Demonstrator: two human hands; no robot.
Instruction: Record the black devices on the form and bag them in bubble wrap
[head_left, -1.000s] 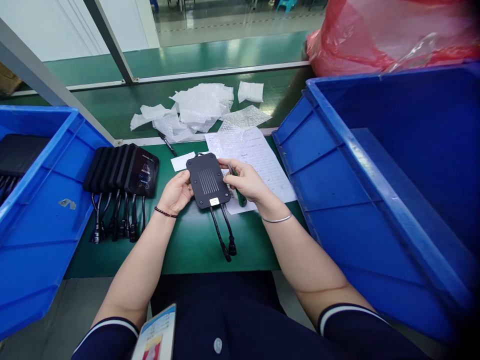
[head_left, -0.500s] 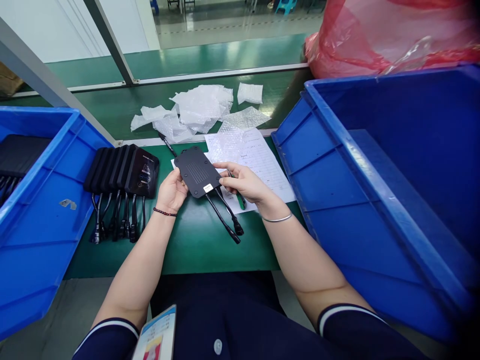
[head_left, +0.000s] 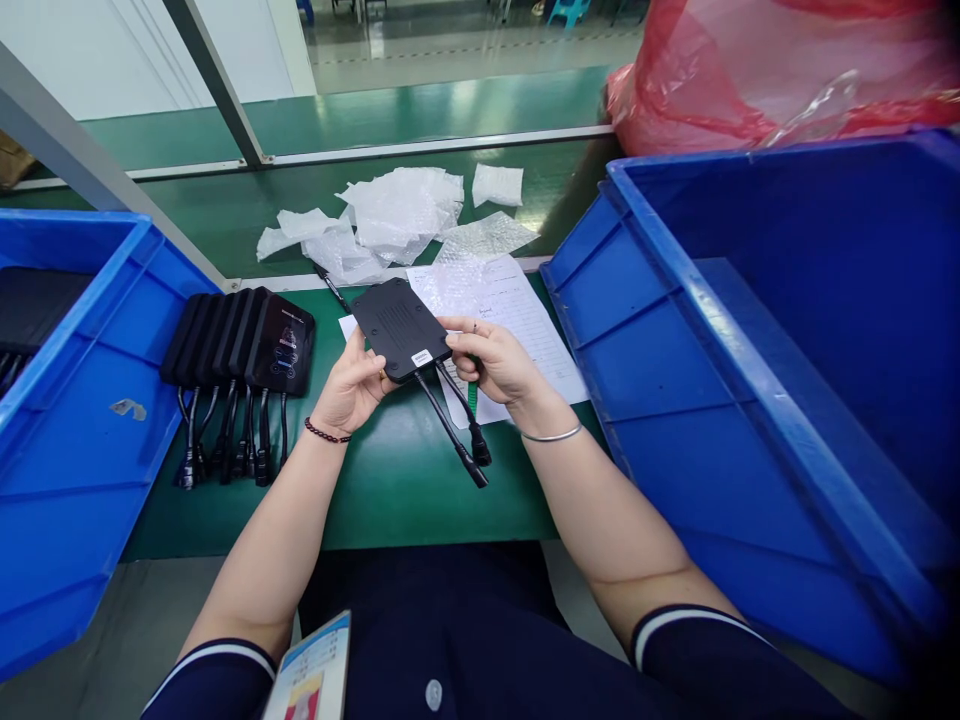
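Observation:
A flat black electronic control box [head_left: 400, 325] with a small white label is held up between both hands, tilted, its screwed back face toward me. Two short black cables [head_left: 454, 440] with plugs hang from its near edge. My left hand [head_left: 352, 385] grips the left near corner, thumb on the face and fingers underneath. The right corner is pinched by my right hand [head_left: 491, 362], thumb and fingers at the edge. Under my right hand lies a green pen-like item [head_left: 472, 397], partly hidden, on written paper sheets [head_left: 536, 325].
Several similar black boxes [head_left: 281, 345] stand in a row on the green table [head_left: 360, 510], cables toward me. Blue crates flank the table, left [head_left: 67, 480] and right [head_left: 645, 370]. Bubble wrap [head_left: 405, 210] lies behind the box, and a red plastic bag [head_left: 720, 80] bulges at the back right.
The box has turned slightly and tilted in my hands. My left thumb has moved from the side edge onto the near part of its face, close to the label.

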